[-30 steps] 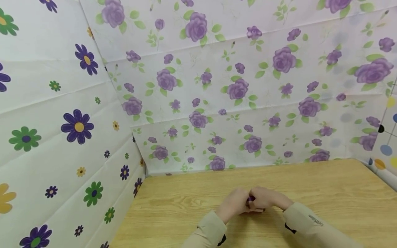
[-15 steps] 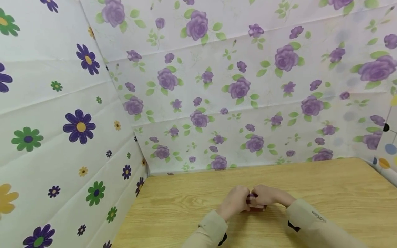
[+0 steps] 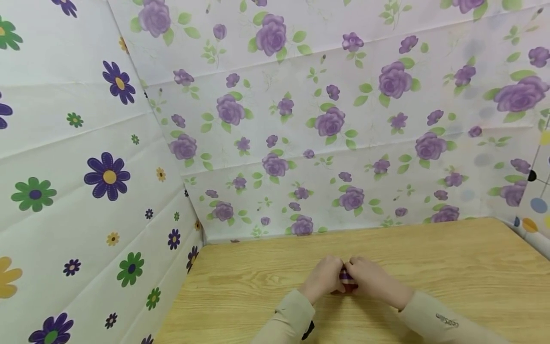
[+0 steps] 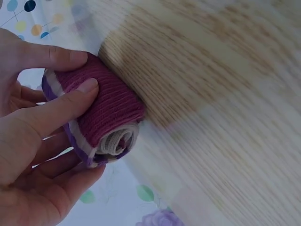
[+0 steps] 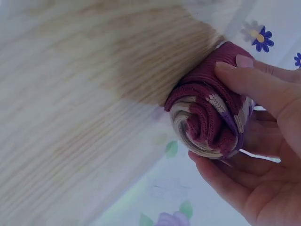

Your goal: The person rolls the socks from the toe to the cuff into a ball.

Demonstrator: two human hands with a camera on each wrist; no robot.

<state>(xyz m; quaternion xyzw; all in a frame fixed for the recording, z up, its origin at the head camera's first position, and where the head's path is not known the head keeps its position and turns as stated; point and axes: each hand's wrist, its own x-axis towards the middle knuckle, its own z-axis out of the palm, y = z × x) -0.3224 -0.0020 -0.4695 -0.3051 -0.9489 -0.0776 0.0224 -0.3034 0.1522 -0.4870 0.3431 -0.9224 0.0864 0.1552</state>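
A rolled-up sock (image 3: 346, 278), maroon with purple and beige stripes, sits on the wooden table between my two hands. My left hand (image 3: 324, 277) grips its left end, thumb on the ribbed maroon face and fingers curled behind. From the other side my right hand (image 3: 371, 279) holds the roll, its thumb pressing the same face. The left wrist view shows one spiral end of the sock (image 4: 101, 108), beige inside. In the right wrist view the other coiled end of the sock (image 5: 207, 120) faces the camera. Parts of the roll are hidden under the fingers.
The wooden table (image 3: 253, 277) meets a purple-rose patterned sheet (image 3: 275, 119) at its back edge. A daisy-printed sheet (image 3: 86, 157) hangs along the left side. A dotted sheet (image 3: 534, 217) borders the right side.
My right hand has shifted and now lies straighter along the roll, covering its right end. The left hand has barely moved, and the sock stays in about the same place.
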